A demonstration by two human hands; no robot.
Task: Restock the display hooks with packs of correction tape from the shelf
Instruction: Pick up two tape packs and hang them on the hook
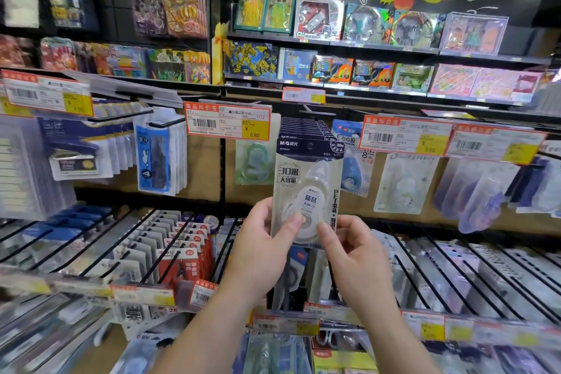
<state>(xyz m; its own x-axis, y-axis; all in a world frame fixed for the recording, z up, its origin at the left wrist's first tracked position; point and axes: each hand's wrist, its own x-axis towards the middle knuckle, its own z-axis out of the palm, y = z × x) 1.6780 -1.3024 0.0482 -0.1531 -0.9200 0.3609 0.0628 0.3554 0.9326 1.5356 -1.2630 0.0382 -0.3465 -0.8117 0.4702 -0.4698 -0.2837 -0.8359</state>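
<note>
White tape pack [306, 188] upright | L hand [261, 249] + R hand [353, 255] pinch bottom edge | hung row [303, 127] just behind

Both hands, left [261, 247] and right [353, 255], pinching lower edge of upright correction tape pack [306, 191], just below price tag [227, 121], fronting hooked identical packs [303, 126].

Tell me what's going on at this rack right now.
A person is restocking correction tape. Both hands, the left hand and right hand, hold one pack of correction tape by its lower end, upright in front of a row of matching packs already hanging on a hook. Whether its hole is on the hook yet can't be told. A price tag hangs to the left.
</note>
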